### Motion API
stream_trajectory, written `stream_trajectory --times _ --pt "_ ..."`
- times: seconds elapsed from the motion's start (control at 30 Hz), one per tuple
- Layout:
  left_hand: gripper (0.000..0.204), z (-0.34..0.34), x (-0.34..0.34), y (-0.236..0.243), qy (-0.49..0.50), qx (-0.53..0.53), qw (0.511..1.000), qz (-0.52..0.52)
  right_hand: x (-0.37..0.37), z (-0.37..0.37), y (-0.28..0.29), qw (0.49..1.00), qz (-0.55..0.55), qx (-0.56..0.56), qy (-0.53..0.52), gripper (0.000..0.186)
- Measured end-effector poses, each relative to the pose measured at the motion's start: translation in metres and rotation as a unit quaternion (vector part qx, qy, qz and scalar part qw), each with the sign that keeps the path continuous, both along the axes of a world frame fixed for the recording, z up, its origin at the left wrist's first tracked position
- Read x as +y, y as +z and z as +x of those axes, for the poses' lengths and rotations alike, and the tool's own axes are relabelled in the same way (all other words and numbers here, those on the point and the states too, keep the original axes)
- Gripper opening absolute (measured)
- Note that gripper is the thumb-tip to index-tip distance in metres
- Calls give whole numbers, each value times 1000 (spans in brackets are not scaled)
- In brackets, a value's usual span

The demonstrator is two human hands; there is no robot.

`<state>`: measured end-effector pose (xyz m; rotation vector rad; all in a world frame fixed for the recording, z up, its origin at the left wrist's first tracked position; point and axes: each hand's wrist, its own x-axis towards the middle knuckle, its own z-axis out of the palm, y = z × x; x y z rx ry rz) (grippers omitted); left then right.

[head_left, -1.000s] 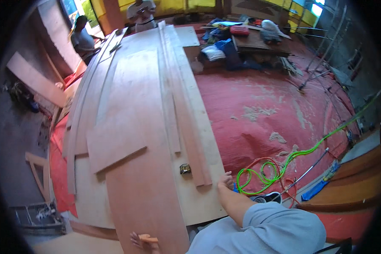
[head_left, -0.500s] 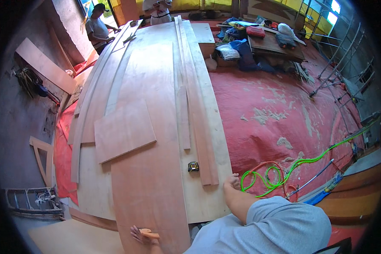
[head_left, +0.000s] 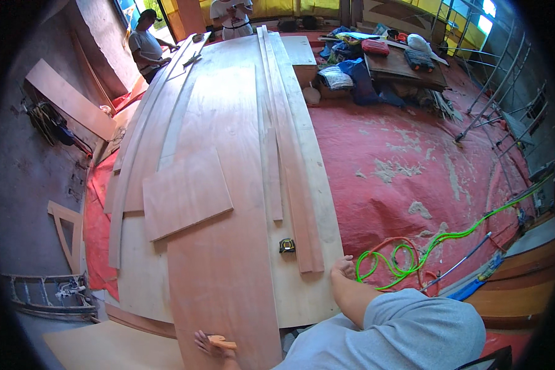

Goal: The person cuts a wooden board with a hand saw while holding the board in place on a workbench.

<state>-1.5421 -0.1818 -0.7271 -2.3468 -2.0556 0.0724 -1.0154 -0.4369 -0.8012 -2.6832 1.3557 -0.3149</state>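
Observation:
My left hand [head_left: 207,346] rests on the near end of a long reddish plywood strip [head_left: 222,271]. Its fingers curl around a small orange tool [head_left: 222,342], whose exact kind does not show clearly. At the right edge of the pale plywood sheet [head_left: 302,302], my right hand [head_left: 343,267] is closed, fingers curled; whatever it may grip is hidden. A yellow-and-black tape measure [head_left: 287,245] sits on the pale sheet, left of long narrow boards [head_left: 302,216]. Farther up, a loose rectangular plywood piece [head_left: 188,194] lies askew across the strip.
Two people [head_left: 147,46] [head_left: 231,17] stand at the far end. Right of the sheets, a red floor covering [head_left: 382,142] carries a bright green hose [head_left: 450,234]. Bags and tools crowd a low stack [head_left: 407,68] near scaffolding [head_left: 499,80]. A ladder [head_left: 43,293] lies at left.
The whole view has shifted slightly, so things sit a little farther right. Both hands keep their places on the boards.

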Motion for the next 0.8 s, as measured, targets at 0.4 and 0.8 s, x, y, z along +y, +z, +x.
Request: stream_trajectory --times 0.4,0.8 --pt "72 22 1 10 38 144 988 -48 -6 5 1 999 9 26 -17 65" --pt "71 -20 2 -26 23 59 998 13 3 -1 23 993 93 72 1 68"
